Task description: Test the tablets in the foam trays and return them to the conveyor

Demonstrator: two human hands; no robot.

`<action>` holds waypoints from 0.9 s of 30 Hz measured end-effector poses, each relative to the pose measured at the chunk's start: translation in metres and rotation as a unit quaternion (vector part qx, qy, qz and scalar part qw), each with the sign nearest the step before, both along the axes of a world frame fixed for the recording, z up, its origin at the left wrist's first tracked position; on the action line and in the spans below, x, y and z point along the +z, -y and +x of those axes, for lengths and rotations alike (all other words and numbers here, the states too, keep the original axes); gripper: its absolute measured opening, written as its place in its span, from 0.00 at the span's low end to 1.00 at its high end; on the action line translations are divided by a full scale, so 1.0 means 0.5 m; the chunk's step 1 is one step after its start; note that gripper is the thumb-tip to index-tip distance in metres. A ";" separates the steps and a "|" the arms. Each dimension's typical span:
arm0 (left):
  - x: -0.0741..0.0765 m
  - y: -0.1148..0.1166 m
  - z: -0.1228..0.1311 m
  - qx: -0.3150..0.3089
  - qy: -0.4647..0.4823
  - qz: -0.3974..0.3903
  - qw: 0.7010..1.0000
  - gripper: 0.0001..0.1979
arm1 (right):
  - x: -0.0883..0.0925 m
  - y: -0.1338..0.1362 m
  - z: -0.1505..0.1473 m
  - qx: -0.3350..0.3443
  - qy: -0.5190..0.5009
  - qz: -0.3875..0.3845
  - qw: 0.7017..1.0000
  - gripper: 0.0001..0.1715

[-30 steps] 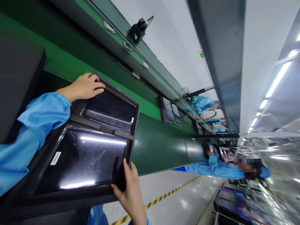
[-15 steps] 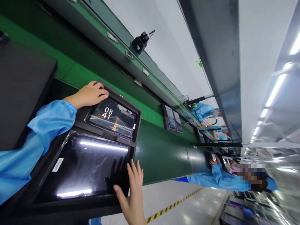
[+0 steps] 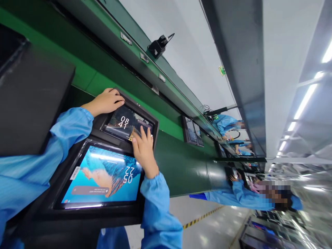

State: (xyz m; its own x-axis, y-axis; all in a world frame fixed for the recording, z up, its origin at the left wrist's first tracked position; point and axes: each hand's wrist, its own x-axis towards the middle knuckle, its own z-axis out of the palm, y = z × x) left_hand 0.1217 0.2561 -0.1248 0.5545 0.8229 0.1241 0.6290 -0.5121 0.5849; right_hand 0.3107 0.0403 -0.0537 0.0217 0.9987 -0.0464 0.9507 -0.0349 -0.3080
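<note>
Two tablets lie side by side in a black tray (image 3: 156,129). The larger tablet (image 3: 103,176) is lit with a blue picture, a clock of 05 22 and a white label on its edge. On the smaller tablet (image 3: 116,121), a road picture shows with the clock 08 41. My left hand (image 3: 105,101) curls its fingers over the tray's edge beside the smaller tablet. My right hand (image 3: 144,150), fingers spread, is over the smaller tablet's screen and covers part of it; whether a fingertip touches the glass is unclear.
A dark grey slab-like block (image 3: 33,103) stands at left on the green bench (image 3: 181,166). Farther along lies another tray with tablets (image 3: 192,131). A black boxy device (image 3: 157,46) sits on the ledge. Co-workers in blue (image 3: 249,200) work down the line.
My right hand has moved from the larger tablet's edge up to the smaller tablet's screen. The larger tablet's screen has gone from dark to lit. My left hand stays at the tray's edge.
</note>
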 end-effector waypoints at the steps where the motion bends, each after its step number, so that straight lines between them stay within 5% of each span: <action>1: -0.002 -0.002 0.000 -0.001 0.002 -0.001 1.000 0.26 | -0.004 -0.030 0.011 -0.014 0.009 -0.006 1.000 0.24; 4: -0.006 -0.007 -0.001 -0.007 0.006 -0.005 1.000 0.26 | 0.007 -0.080 0.035 -0.061 0.029 0.005 0.998 0.25; 6: -0.006 -0.007 -0.001 -0.007 0.010 -0.003 1.000 0.27 | 0.029 -0.066 0.030 -0.055 0.014 0.048 0.997 0.26; 9: -0.002 -0.002 0.000 0.000 0.010 -0.006 1.000 0.26 | 0.056 0.025 -0.009 0.007 -0.035 0.085 0.996 0.25; 14: 0.010 0.007 0.005 0.045 -0.001 -0.046 0.998 0.23 | 0.063 0.229 -0.085 0.054 -0.030 -0.042 0.997 0.27; 18: 0.012 0.007 0.006 0.046 0.008 -0.059 0.997 0.22 | 0.081 0.324 -0.102 0.149 -0.069 -0.126 0.978 0.23; 22: 0.009 0.006 0.005 0.040 0.024 -0.052 0.998 0.22 | 0.103 0.327 -0.090 0.168 -0.062 -0.128 0.975 0.23; 27: 0.011 0.010 0.005 0.046 0.039 -0.055 0.997 0.21 | 0.081 0.239 -0.081 0.098 -0.037 -0.051 0.993 0.27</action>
State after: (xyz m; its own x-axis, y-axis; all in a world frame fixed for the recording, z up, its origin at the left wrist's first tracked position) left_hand 0.1240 0.2511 -0.1191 0.4681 0.8810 0.0690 0.6213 -0.3837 0.6832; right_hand 0.2703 -0.0790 -0.0130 -0.1804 0.9732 -0.1423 0.9172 0.1142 -0.3817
